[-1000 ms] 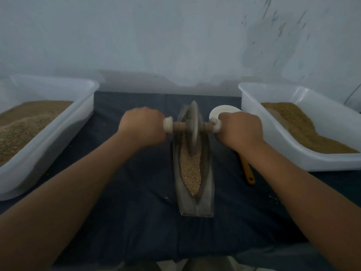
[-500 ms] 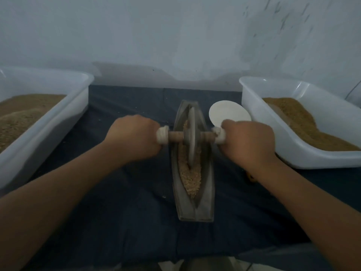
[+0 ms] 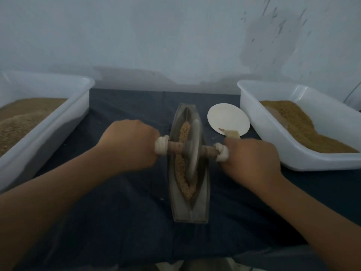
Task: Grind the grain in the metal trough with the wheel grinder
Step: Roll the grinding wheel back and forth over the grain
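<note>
**Desk:** Where is the wheel grinder on your feed?

**Operator:** I see the wheel grinder (image 3: 192, 153) standing on edge in the metal trough (image 3: 188, 214), midway between the two hands. Its disc is blurred and leans a little toward the right hand. The trough lies lengthwise, pointing away from the person. Its near end is closer to the body than either hand, and its far end lies beyond them.

**Desk:** And the grain?

**Operator:** The grain (image 3: 184, 130) lies along the groove as a strip on the left-hand side of the disc. It curls round under the disc's near edge.

**Desk:** What are the hands doing?

**Operator:** I have the left hand (image 3: 130, 145) clenched round the left end of the wooden axle (image 3: 174, 148). The right hand (image 3: 252, 159) grips the right end. A white wrapping (image 3: 162, 147) shows on the axle just inside each fist.

**Desk:** What lies further out?

**Operator:** Just beyond the right hand I see a round pale disc (image 3: 228, 118) lying flat, with a small wooden piece (image 3: 231, 133) at its near edge. Outside the left hand stands the left tub (image 3: 78, 100), white and holding a brown heap (image 3: 23, 118). Outside the right hand, the right tub (image 3: 293, 159), also white, holds a similar brown pile (image 3: 297, 124). All of it rests on a dark cloth (image 3: 121, 212), and a pale, stained wall (image 3: 175, 36) rises behind.
</note>
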The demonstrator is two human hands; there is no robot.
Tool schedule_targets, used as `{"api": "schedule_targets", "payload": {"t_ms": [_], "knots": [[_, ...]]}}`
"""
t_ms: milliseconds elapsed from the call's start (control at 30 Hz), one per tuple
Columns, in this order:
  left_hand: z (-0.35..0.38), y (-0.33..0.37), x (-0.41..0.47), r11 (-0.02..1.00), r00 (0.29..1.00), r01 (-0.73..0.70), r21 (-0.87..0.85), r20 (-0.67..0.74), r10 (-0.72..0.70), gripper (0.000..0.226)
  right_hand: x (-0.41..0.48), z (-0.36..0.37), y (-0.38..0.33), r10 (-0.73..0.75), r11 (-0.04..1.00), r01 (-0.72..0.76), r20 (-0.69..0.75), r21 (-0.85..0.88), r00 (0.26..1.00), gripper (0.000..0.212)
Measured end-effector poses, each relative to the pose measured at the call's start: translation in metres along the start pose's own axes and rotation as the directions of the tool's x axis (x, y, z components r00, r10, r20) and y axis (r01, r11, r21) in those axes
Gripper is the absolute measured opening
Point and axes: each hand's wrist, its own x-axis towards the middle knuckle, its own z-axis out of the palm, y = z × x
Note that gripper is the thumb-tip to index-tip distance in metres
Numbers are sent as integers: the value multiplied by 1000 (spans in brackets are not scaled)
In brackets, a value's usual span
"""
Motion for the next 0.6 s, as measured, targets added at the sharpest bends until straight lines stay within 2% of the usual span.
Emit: {"api": "schedule_targets", "payload": {"t_ms": [200, 333, 400, 500, 533, 600], "knots": [[-3, -1, 85, 988, 987, 146, -42, 78, -142, 28, 83, 32, 2, 98, 995, -97, 161, -19, 982, 21], [0, -3, 63, 986, 986, 117, -117, 129, -102, 24, 68, 16, -3, 78, 996, -73, 115, -48, 990, 27], [7, -5, 25, 992, 997, 59, -109, 57, -53, 28, 36, 4, -4, 26, 997, -21, 75, -70, 997, 27], [10, -6, -14, 999, 988, -46, 1, -149, 46, 39, 1, -13, -5, -43, 999, 45, 97, -25, 994, 44], [10, -7, -12, 998, 983, -56, 30, -175, 61, 41, 0, -9, -3, -43, 999, 46, 104, -27, 994, 44], [9, -4, 7, 998, 993, -38, 41, -110, 43, 36, 12, 3, -1, -1, 1000, 3, 141, -13, 990, 34]]}}
